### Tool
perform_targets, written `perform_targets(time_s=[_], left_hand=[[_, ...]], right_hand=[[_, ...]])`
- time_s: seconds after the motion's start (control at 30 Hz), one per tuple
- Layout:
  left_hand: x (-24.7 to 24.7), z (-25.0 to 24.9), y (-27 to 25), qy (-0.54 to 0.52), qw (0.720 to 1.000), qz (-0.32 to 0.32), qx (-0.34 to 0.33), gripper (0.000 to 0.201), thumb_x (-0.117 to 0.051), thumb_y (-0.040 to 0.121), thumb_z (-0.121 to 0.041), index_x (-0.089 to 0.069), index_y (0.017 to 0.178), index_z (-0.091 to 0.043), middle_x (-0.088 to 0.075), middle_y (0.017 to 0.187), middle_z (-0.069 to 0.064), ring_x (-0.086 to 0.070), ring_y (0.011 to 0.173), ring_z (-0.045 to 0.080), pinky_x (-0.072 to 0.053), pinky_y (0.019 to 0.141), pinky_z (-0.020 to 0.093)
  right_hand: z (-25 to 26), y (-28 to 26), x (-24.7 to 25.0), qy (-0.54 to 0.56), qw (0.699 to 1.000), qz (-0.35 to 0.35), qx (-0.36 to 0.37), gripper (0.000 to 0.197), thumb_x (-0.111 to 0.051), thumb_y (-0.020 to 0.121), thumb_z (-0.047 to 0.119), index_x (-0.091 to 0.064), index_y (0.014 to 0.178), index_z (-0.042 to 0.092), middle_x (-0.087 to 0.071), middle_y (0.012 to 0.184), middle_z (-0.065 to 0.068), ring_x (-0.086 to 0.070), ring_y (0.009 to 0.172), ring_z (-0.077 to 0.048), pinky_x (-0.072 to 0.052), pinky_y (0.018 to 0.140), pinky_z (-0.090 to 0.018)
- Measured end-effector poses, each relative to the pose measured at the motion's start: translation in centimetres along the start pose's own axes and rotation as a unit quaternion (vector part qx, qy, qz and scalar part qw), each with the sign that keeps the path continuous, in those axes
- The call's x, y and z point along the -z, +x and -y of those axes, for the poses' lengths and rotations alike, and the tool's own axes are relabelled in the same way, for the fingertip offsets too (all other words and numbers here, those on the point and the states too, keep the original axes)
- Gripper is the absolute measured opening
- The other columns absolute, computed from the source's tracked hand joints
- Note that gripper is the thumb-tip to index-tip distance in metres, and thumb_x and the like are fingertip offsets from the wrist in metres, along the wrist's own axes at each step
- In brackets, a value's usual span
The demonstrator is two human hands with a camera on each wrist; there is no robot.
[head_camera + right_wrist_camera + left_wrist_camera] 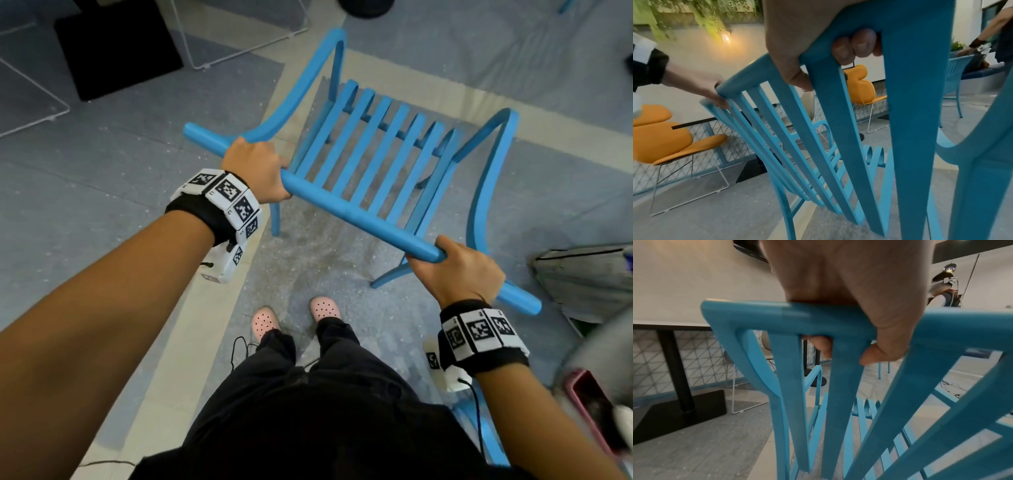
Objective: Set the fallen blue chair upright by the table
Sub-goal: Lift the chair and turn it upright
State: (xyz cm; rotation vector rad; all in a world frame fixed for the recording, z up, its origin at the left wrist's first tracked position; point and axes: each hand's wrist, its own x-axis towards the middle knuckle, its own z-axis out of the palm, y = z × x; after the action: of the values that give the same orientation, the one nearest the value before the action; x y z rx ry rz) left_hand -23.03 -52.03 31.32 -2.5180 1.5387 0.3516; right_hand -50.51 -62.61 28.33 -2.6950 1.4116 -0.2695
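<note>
The blue slatted chair stands roughly upright in front of me, its back towards me and its seat slats beyond. Whether all its legs touch the floor I cannot tell. My left hand grips the left part of the top rail, my right hand the right part. In the left wrist view my left hand wraps over the chair's rail, fingers curled under. In the right wrist view my right hand curls round the chair's rail. The table on a black post stands to the left.
The table's black base and white wire chair legs lie ahead left. Orange chairs stand by a mesh partition. Another blue chair and a person's arm are at the right. A grey bag lies right of the chair.
</note>
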Motion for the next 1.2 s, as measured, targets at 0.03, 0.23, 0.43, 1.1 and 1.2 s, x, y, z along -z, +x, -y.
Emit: perform_targets(time_s=[0.03,0.23,0.43,1.1,1.2], left_hand=[[-0.2,0.1,-0.3,-0.01,1.0,-0.012,-0.001,0.028,-0.062,0.08,-0.03,-0.067,0.094,-0.006,-0.062,0.094,0.02,-0.059,0.081,0.038,-0.038,0.079,0.041],[-1.7,0.6,-4.5,-0.039,0.998,-0.048,-0.017,0.017,-0.06,0.061,-0.018,-0.067,0.065,-0.003,-0.058,0.06,0.022,-0.056,0.042,0.036,-0.046,0.052,0.04],[-4.0,2.5,-9.7,-0.097,0.993,-0.056,0.02,0.029,-0.042,0.061,-0.026,-0.064,0.059,-0.009,-0.058,0.055,0.013,-0.056,0.038,0.029,-0.045,0.045,0.032],[-6.1,4.4,-18.4,-0.162,0.901,-0.117,0.384,0.016,-0.073,0.064,-0.008,-0.068,0.075,0.002,-0.062,0.071,0.026,-0.062,0.058,0.044,-0.051,0.056,0.049],[-6.0,6.0,-18.0,-0.191,0.886,-0.105,0.408,0.022,-0.077,0.066,-0.017,-0.068,0.082,-0.003,-0.063,0.08,0.021,-0.062,0.073,0.04,-0.05,0.062,0.046]], right_hand=[[-0.1,0.0,-0.2,0.0,1.0,-0.006,0.005,0.048,-0.05,0.064,0.055,-0.052,0.045,0.011,-0.029,0.04,0.005,-0.028,0.037,-0.019,-0.017,0.047,-0.015],[-1.1,-0.9,-0.7,-0.019,0.998,-0.005,0.067,0.039,-0.064,0.063,0.046,-0.053,0.044,0.013,-0.046,0.034,-0.004,-0.044,0.031,-0.028,-0.02,0.047,-0.015],[0.3,0.3,-0.9,-0.006,0.984,-0.016,0.179,0.043,-0.064,0.065,0.049,-0.052,0.044,0.013,-0.051,0.035,-0.004,-0.049,0.032,-0.028,-0.021,0.048,-0.019],[14.0,12.3,-4.2,0.063,0.861,0.025,0.504,0.047,-0.058,0.066,0.053,-0.04,0.043,0.016,-0.043,0.032,-0.002,-0.033,0.031,-0.02,-0.02,0.045,-0.018],[16.1,13.8,-4.8,0.057,0.853,0.027,0.518,0.043,-0.055,0.064,0.052,-0.03,0.048,0.021,-0.043,0.031,-0.002,-0.028,0.034,-0.018,-0.021,0.045,-0.018]])
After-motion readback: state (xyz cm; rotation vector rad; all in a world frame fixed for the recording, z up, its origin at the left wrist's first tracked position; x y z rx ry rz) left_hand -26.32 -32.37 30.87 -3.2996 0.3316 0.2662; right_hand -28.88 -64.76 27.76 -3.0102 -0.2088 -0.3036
